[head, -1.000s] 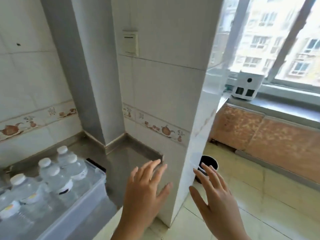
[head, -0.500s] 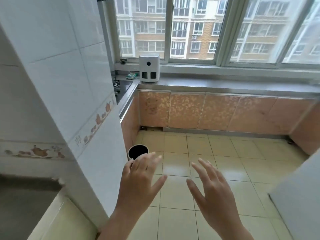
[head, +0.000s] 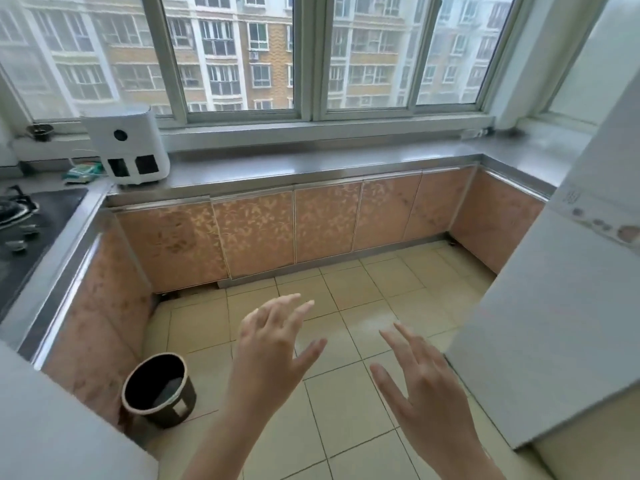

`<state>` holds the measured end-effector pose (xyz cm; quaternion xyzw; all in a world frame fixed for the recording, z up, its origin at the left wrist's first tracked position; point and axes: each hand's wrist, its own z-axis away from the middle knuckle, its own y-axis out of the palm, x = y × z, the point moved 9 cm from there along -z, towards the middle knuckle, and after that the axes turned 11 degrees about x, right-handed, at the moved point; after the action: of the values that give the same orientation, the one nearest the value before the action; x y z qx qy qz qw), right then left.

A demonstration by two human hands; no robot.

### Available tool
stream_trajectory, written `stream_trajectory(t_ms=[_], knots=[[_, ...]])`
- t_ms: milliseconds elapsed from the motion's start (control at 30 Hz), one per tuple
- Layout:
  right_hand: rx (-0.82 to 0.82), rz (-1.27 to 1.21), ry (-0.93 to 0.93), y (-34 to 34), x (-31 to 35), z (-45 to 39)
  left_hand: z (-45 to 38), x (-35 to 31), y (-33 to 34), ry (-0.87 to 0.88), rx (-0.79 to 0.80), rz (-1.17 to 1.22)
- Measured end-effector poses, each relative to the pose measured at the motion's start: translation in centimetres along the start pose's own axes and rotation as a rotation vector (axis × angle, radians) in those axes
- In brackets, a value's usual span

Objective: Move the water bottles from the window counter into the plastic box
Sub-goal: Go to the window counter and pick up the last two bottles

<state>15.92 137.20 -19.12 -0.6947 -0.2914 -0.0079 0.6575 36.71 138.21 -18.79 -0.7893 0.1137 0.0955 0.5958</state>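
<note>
Right now your left hand [head: 273, 344] and right hand [head: 420, 379] hang over the floor, fingers spread and holding nothing. The window table [head: 311, 164] lies ahead of both, well apart; no water bottles show on it, and the plastic box is out of view.
</note>
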Motion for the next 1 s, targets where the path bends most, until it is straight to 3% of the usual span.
stream_trajectory(t_ms=[333,567,1000], knots=[[-0.074,-0.017,0.218,-2.0,-14.3,-12.5,-19.0,-6.3,10.2,0.205,0.057,-0.001],[-0.078,-0.006,0.203,-4.5,-25.0,-25.2,-33.5,-10.4,16.9,0.196,0.120,-0.053],[-0.142,0.111,0.243,-9.3,-41.5,-45.9,-60.2,-18.1,24.4,0.298,0.073,-0.060]])
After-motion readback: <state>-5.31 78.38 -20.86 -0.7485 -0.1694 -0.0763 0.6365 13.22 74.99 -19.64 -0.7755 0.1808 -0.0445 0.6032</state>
